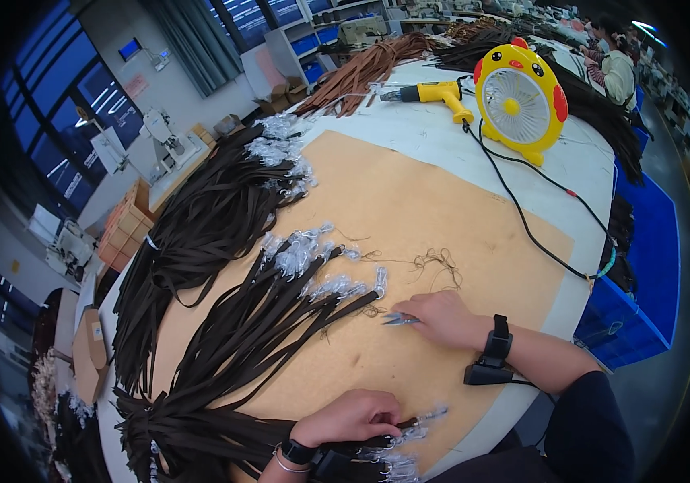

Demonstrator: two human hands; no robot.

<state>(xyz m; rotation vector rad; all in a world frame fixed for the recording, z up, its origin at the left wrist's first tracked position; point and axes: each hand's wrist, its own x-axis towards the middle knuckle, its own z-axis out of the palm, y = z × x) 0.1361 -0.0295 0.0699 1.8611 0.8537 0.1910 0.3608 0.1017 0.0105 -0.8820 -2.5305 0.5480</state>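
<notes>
We've got the left hand [353, 419] pinched narrow on a dark strap [405, 423], near its plastic-wrapped end, at the counter's [433, 137] near side. Our right hand [441, 318] is curled round small snips [399, 319], over the tan sheet [473, 233].

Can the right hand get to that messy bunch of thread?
Probably yes: the thread lies on the tan sheet just beyond the right hand, nothing blocking, though that hand holds snips.
</notes>
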